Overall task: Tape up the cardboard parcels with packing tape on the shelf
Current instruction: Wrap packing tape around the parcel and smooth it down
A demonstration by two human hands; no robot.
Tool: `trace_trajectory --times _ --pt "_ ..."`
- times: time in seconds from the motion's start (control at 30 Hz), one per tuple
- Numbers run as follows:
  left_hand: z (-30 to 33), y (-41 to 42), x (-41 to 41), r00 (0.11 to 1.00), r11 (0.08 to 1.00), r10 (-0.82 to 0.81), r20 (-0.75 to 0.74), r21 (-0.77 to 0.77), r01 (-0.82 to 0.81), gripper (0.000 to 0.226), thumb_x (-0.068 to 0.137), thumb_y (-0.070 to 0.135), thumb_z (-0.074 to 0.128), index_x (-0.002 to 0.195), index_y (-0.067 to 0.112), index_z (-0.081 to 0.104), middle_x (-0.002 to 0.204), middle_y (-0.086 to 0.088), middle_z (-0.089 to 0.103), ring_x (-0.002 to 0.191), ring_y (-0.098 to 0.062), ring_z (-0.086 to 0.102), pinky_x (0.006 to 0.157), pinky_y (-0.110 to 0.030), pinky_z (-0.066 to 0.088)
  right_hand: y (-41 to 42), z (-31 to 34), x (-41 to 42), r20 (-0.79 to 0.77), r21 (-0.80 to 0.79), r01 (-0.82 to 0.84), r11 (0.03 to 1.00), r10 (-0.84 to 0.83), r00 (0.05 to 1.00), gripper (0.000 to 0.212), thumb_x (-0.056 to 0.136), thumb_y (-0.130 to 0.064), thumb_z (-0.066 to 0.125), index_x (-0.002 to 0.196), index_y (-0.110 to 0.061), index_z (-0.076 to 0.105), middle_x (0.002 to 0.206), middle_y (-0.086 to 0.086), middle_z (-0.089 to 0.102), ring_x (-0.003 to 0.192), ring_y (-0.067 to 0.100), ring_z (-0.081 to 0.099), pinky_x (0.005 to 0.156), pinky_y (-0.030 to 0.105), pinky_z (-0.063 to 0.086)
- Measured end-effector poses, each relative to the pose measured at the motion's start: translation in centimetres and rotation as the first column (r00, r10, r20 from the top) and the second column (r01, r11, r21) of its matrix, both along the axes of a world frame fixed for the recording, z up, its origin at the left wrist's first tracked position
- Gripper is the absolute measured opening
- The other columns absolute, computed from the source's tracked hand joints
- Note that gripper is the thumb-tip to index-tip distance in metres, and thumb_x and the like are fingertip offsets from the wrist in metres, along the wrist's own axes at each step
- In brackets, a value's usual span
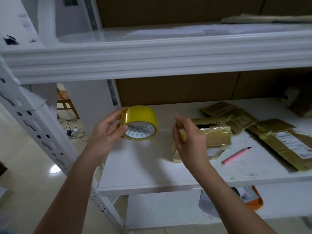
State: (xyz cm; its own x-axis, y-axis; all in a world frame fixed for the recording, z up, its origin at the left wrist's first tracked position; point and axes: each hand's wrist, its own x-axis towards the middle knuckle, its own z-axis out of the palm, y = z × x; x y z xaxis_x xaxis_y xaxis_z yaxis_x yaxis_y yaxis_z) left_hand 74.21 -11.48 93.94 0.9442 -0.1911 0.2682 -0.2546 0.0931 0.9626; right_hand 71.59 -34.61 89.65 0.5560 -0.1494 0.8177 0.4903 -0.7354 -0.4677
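The left hand (108, 130) grips the yellow packing tape roll (139, 123) above the shelf (143, 166), likely ready to feed; its core shows a triangle pattern. The right hand (187, 137), fingers curled, seems to pinch the tape's free end beside the small parcel (214, 135). Beyond, a pink cutter (236, 155) and a labelled flattened box (287, 144), print unreadable

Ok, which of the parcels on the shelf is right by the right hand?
The small taped parcel at the right hand, left of the pink cutter. The others lie flat further right.
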Motion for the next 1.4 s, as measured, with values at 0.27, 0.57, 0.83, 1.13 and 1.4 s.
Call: trace_trajectory --times 0.27,0.57,0.83,1.13,1.4 --pt "1.7 -6.6 0.3 0.991 0.994 -0.109 0.078 0.014 0.108 0.050 0.077 0.003 0.074 0.116 0.034 0.066 0.114 0.012 0.070 0.107 -0.010 0.066 0.080 -0.021 0.055 -6.5 2.0 -2.5 0.005 0.254 -0.005 0.967 0.004 1.000 0.021 0.093 -0.018 0.064 0.106 -0.003 0.069 0.104 0.002 0.072 0.089 0.004 0.069 0.078 0.019 0.055" --pt "2.5 -12.9 -0.7 0.974 0.976 -0.209 0.092 0.084 0.202 0.053 0.074 0.011 0.073 0.123 0.027 0.059 0.128 0.007 0.062 0.118 -0.010 0.061 0.083 -0.017 0.052 -12.1 2.8 -4.6 -0.112 0.598 0.101 0.795 -0.041 0.993 0.013 0.083 -0.008 0.077 0.091 -0.013 0.069 0.087 -0.005 0.071 0.080 0.006 0.070 0.074 0.015 0.054" --pt "2.8 -15.9 -1.2 0.974 0.947 -0.185 0.131 0.290 0.140 0.052 0.085 0.000 0.066 0.128 0.026 0.055 0.129 0.017 0.054 0.112 0.018 0.051 0.084 -0.002 0.044 -15.0 1.5 -3.8 -0.155 0.678 0.092 0.729 0.019 0.988 0.020 0.082 -0.004 0.077 0.091 -0.017 0.065 0.109 0.002 0.065 0.083 0.010 0.072 0.076 0.019 0.056" --pt "0.6 -18.7 0.8 0.985 0.906 -0.115 0.126 0.420 0.052 0.051 0.088 0.025 0.065 0.127 0.054 0.047 0.136 0.009 0.049 0.112 0.011 0.050 0.087 -0.010 0.048 -16.9 -0.6 -1.0 -0.286 0.830 0.132 0.542 0.210 0.935 0.023 0.081 0.003 0.075 0.100 -0.005 0.066 0.092 0.005 0.073 0.081 0.010 0.072 0.080 0.021 0.057" --pt "-1.0 -19.0 2.2 0.996 0.892 -0.082 0.029 0.447 0.061 0.073 0.092 0.032 0.064 0.135 0.073 0.021 0.152 0.007 0.033 0.133 -0.021 0.046 0.103 -0.050 0.048 -18.2 -0.8 1.1 -0.298 0.935 0.169 0.312 0.435 0.850 0.030 0.083 0.006 0.071 0.108 -0.008 0.061 0.100 0.016 0.072 0.091 0.021 0.072 0.076 0.023 0.058"
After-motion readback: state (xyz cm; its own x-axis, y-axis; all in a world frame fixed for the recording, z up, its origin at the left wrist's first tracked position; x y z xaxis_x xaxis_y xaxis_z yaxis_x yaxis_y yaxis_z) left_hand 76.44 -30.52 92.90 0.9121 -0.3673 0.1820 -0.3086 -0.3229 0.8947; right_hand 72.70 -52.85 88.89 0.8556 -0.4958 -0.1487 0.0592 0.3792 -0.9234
